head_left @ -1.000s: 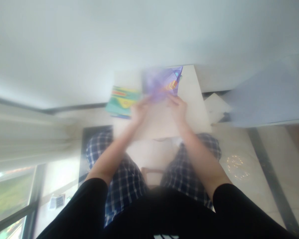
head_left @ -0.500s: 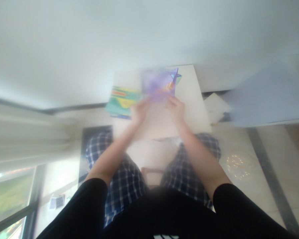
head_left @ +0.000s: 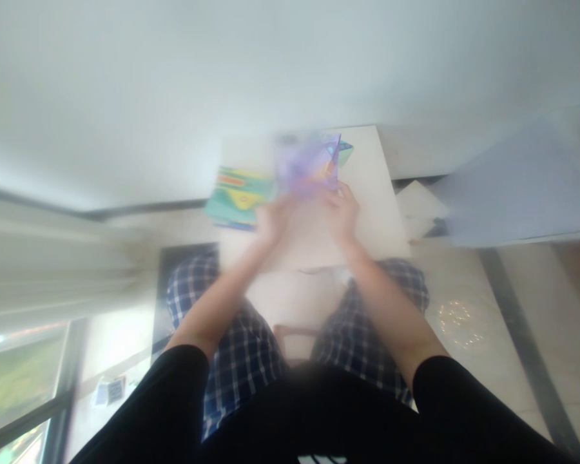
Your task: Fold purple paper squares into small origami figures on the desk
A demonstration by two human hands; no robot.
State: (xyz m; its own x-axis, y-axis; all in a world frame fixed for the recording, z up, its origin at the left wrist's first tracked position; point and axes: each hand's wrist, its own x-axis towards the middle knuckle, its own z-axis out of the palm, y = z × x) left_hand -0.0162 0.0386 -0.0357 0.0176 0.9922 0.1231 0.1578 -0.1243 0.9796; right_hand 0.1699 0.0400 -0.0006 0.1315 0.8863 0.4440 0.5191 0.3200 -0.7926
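A purple sheet of paper (head_left: 307,166) is held over a small pale table (head_left: 372,206) in front of me. My left hand (head_left: 273,220) grips the sheet's near left edge, its fingers closed but blurred. My right hand (head_left: 341,212) pinches the near right edge. A colourful patterned piece (head_left: 344,151) shows behind the purple sheet. A green and yellow packet (head_left: 236,196) lies on the table's left side, just left of my left hand.
White papers (head_left: 418,209) lie to the right of the table, beside a large pale blue sheet (head_left: 517,187). My legs in checked trousers (head_left: 241,348) are below the table. A window (head_left: 24,380) is at the lower left. A white wall fills the top.
The purple sheet has narrowed and drawn left, its right corner pulled in. Both hands have shifted slightly up and towards each other.
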